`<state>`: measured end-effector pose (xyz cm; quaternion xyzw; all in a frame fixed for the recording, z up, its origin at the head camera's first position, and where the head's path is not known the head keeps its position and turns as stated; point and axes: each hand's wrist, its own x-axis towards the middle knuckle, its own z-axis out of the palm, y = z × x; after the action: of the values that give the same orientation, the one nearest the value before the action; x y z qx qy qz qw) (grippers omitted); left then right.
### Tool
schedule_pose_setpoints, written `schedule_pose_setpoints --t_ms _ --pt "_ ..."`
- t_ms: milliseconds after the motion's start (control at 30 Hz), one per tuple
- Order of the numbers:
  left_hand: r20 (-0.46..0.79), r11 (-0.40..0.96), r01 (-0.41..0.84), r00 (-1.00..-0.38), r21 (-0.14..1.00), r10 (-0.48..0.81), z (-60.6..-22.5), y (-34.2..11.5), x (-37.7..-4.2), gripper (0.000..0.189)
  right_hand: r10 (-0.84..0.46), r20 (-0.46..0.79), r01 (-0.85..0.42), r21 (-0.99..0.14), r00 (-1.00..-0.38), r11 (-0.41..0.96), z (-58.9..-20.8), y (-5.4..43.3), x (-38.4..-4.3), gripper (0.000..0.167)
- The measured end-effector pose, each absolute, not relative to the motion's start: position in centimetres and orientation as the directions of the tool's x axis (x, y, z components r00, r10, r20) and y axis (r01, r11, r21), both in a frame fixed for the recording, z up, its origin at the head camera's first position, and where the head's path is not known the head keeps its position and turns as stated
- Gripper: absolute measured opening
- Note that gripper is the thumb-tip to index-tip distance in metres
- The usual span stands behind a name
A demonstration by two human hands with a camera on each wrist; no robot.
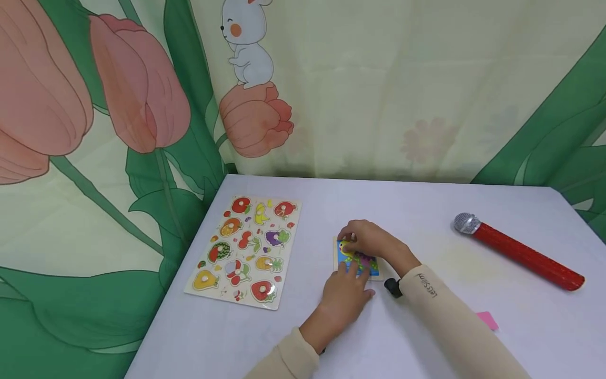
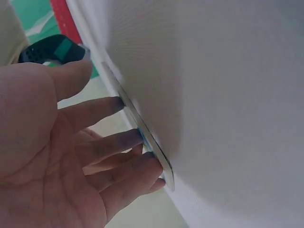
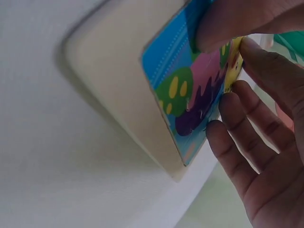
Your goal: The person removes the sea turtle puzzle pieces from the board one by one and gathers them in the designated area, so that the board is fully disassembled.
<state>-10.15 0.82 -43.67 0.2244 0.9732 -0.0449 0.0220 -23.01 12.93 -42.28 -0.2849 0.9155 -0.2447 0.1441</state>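
A small jigsaw puzzle with a blue, green, yellow and purple picture in a pale wooden board lies on the table. My right hand reaches over it from the right. Its thumb lies on the picture, and its other fingers bend down around the far side. Whether it grips a single piece is hidden. At the near edge, my left hand touches the board with its fingertips, fingers mostly straight and spread. Its thumb stands apart from the board. Both hands cover part of the picture.
A larger fruit puzzle board lies on the left of the white table. To the right is a red microphone with a silver head. A pink flat piece shows beside my right sleeve. A printed curtain hangs behind.
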Motion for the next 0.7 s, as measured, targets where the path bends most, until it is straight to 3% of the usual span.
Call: schedule_pose_setpoints --t_ms 167,467,700 --pt "-0.043 0.886 0.446 -0.895 -0.124 0.445 -43.9 0.8 -10.3 0.053 -0.597 -0.145 -0.464 -0.496 -0.789 0.734 -41.9 12.6 -23.2 0.019" --pt "-0.056 0.892 0.452 -0.892 -0.033 0.450 -43.7 1.0 -10.6 0.054 -0.608 -0.222 -0.445 -0.501 -0.762 0.742 -41.5 12.4 -24.1 0.019" --pt "-0.086 0.900 0.427 -0.904 -0.094 0.420 -43.6 1.1 -10.4 0.059 -0.625 -0.226 -0.433 -0.548 -0.747 0.716 -42.0 12.3 -24.2 0.023"
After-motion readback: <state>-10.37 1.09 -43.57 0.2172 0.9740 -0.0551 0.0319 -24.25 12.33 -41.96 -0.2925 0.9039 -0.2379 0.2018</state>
